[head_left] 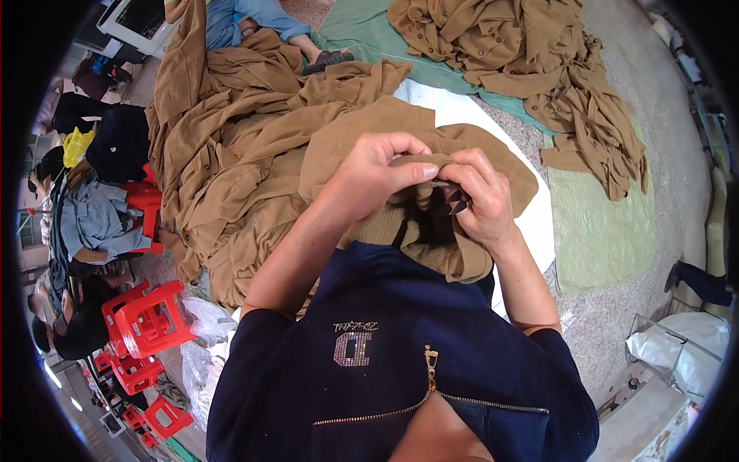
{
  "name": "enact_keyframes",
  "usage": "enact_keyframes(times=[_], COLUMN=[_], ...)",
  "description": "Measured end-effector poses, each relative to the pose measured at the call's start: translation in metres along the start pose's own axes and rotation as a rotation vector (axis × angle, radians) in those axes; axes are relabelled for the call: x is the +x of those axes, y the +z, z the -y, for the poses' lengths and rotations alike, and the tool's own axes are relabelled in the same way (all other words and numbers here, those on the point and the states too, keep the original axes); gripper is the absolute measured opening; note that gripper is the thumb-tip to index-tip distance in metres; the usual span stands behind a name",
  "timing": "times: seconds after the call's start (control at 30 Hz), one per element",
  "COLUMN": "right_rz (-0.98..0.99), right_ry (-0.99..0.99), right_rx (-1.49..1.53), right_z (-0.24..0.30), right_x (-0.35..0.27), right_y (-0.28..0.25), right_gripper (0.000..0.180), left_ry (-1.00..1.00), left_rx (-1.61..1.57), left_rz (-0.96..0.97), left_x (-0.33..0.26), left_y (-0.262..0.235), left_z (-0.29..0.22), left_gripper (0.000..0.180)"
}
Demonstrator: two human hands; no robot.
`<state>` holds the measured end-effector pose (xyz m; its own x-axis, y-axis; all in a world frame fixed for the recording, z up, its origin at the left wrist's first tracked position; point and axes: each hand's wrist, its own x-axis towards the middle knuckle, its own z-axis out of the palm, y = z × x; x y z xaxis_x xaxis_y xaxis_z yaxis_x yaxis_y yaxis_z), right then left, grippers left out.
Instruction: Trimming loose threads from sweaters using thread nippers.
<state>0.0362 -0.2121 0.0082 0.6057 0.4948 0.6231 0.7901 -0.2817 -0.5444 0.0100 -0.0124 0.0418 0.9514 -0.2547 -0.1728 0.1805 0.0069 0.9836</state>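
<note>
- A brown knit garment (pixel 512 165) is drawn up in front of the worker's dark top (pixel 400 308), its edge gathered between two bare hands.
- The left hand (pixel 368 171) is closed on that edge, thumb laid along the upper side and fingers curled behind the fabric.
- The right hand (pixel 485 199) pinches the same edge just beside the left thumb, while a pair of dark, pointed snips (pixel 457 203) juts from beneath its fingers.
- The cloth looks soft, limp and fairly light, likely to stretch rather than tear, with enough texture that it should not slip; a sharp point could snag the knit.
- The folded edge looks the surest place to hold, pinched between thumb and fingertip on either side of a short taut stretch, clear of the blades.
- Relative to the grip, the edge runs across between both thumbs; a ribbed section (pixel 377 227) hangs below, toward the worker's body, and loose fabric fans out beyond the hands and to either side.
- Around it, a large heap of brown garments (pixel 239 154) spreads to the left, a white sheet (pixel 539 231) shows at right, and another brown pile (pixel 523 46) lies farther off.
</note>
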Motion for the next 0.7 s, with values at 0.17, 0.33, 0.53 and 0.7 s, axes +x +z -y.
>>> enact_keyframes(times=[0.17,0.33,0.53,0.7], right_rz=[-0.245,-0.277,-0.172,-0.116], right_ry=[-0.010,-0.231,-0.243,-0.164], right_rx=[0.008,-0.083,-0.152,-0.082], right_z=[0.016,0.013,0.014,0.014], right_x=[-0.005,-0.002,0.001,0.002], right_y=[0.002,-0.001,0.003,0.007], right_gripper=[0.026,0.027,0.029,0.026], left_ry=[-0.066,0.016,0.139,0.254], left_rx=[-0.296,-0.130,0.109,0.270], left_rz=[-0.008,-0.026,-0.084,-0.071], left_x=[-0.006,-0.007,-0.008,-0.011], left_y=[0.001,0.006,0.004,0.005], left_z=[0.000,-0.005,0.001,0.003], left_gripper=[0.017,0.013,0.015,0.021])
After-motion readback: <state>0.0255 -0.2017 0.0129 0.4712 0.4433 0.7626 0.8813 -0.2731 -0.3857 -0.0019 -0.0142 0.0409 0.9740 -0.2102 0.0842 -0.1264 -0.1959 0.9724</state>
